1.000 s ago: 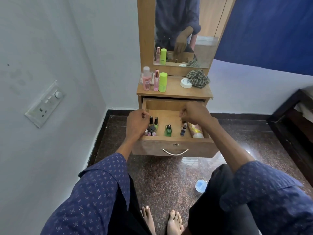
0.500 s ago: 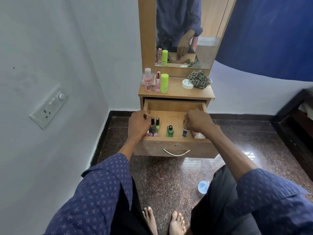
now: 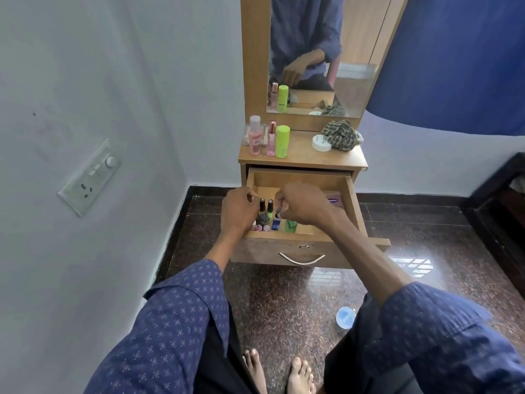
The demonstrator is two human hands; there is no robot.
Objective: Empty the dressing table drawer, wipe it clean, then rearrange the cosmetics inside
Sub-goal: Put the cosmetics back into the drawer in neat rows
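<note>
The wooden drawer (image 3: 352, 200) of the dressing table stands pulled out. Along its front left stand nail polish bottles (image 3: 270, 208) with black caps and small pink ones (image 3: 258, 228). My right hand (image 3: 305, 207) pinches the cap of a small blue bottle (image 3: 275, 224), which stands between the polishes and a green bottle (image 3: 290, 226). My left hand (image 3: 238, 211) hovers over the drawer's left edge beside the polishes, fingers curled, with nothing visible in it. A blue-labelled item (image 3: 332, 201) peeks out at the drawer's right, mostly hidden by my arm.
On the table top stand a pink bottle (image 3: 254, 139), a pink tube (image 3: 271, 139), a lime-green container (image 3: 282, 141), a white jar (image 3: 321, 143) and a checked cloth (image 3: 341, 135). A blue lid (image 3: 345, 317) lies on the floor. A switchboard (image 3: 91, 177) is on the left wall; dark furniture (image 3: 497, 200) stands at the right.
My right hand has carried the blue bottle leftward, from right of the green bottle to beside the nail polishes. My left hand stayed at the drawer's left edge.
</note>
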